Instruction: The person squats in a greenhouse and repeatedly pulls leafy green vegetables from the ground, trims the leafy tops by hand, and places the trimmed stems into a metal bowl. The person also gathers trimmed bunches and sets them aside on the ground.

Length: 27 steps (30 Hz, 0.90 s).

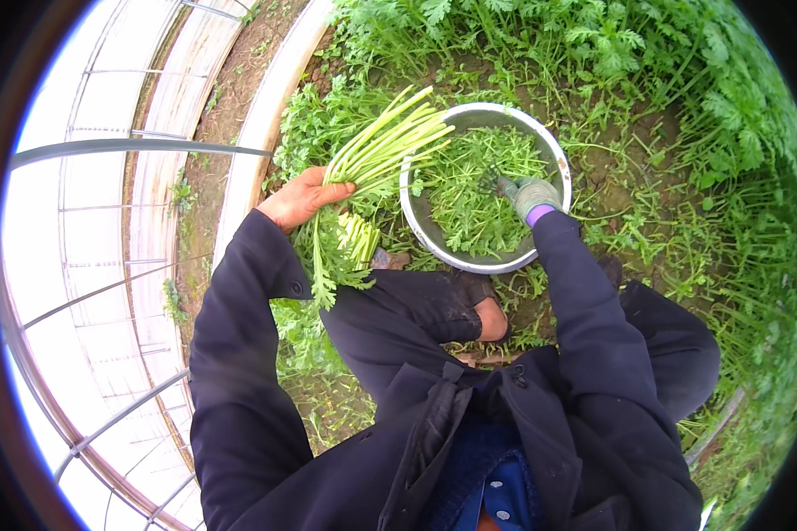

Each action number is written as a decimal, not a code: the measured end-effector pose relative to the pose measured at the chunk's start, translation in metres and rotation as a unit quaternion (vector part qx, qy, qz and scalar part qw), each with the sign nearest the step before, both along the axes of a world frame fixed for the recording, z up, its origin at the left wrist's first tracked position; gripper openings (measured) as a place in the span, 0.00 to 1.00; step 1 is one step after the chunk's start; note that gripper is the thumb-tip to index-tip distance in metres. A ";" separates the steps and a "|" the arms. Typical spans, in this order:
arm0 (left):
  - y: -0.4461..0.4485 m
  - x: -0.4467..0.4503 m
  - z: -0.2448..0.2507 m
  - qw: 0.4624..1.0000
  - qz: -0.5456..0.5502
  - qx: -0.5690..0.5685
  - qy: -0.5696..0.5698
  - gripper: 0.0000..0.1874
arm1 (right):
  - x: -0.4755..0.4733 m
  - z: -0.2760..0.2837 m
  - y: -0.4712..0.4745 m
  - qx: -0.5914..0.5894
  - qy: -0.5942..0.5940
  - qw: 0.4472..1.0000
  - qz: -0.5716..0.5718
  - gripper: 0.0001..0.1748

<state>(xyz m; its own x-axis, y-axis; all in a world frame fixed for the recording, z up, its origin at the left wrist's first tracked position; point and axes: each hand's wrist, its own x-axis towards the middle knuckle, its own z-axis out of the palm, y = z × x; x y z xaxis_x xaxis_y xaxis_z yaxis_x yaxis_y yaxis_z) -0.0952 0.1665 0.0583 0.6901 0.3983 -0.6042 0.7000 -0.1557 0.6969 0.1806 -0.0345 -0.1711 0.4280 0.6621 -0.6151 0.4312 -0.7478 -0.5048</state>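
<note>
My bare left hand (310, 198) is closed around a bunch of leafy greens (388, 143). Their pale stems point up and right, reaching over the rim of a round metal basin (418, 233). Leaves hang below that hand, over my sleeve and knee. My right hand (534, 196) wears a grey-green knit glove with a purple cuff and is inside the basin, over loose cut greens (481, 222). Dark, thin, spread shapes show at its fingertips; I cannot tell whether they are stained glove fingers or a small pronged tool.
Below the held leaves lies a bundle of cut stems (358, 239), beside the basin. Tall leafy plants (611, 46) grow at the top and right. Trimmings litter the soil (614, 192). At left, metal tubes (139, 147) cross white plastic sheeting (99, 179). My bent knees flank the basin's near side.
</note>
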 end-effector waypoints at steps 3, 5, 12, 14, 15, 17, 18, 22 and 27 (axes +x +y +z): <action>-0.003 -0.001 0.004 1.000 -0.012 0.022 0.015 0.21 | -0.009 0.019 0.004 0.163 0.010 0.981 -0.100 0.33; -0.005 0.000 0.008 1.000 -0.019 0.011 0.011 0.21 | -0.015 0.038 0.008 0.301 0.090 0.930 -0.193 0.29; -0.025 0.004 0.027 0.999 -0.033 0.027 -0.014 0.22 | -0.015 0.120 0.005 0.410 0.264 0.872 -0.052 0.29; -0.032 0.007 0.032 0.999 -0.032 0.018 -0.007 0.22 | -0.015 0.133 0.005 0.379 0.303 0.874 0.022 0.32; -0.034 0.009 0.035 0.999 -0.030 0.014 -0.005 0.22 | -0.017 0.137 0.004 0.354 0.287 0.890 0.010 0.31; -0.042 0.010 0.038 1.000 -0.005 -0.003 -0.018 0.23 | -0.022 0.139 0.002 0.347 0.278 0.896 -0.002 0.29; -0.045 0.010 0.038 0.999 0.010 -0.015 -0.032 0.23 | -0.026 0.137 0.000 0.361 0.350 0.862 -0.067 0.28; -0.056 0.008 0.040 0.995 0.071 -0.030 -0.065 0.24 | -0.032 0.129 -0.013 0.392 0.293 0.871 -0.049 0.25; -0.060 0.004 0.039 0.995 0.052 -0.017 -0.086 0.23 | -0.045 0.135 -0.019 0.454 0.328 0.824 -0.090 0.22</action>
<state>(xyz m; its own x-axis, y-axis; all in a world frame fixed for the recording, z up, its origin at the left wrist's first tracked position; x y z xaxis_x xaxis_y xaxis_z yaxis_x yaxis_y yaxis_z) -0.0915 0.1064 0.0970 0.7403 0.4545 -0.4953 0.5814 -0.0629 0.8112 0.1359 -0.0534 -0.0359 0.3421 0.9389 -0.0389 -0.2331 0.0447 -0.9714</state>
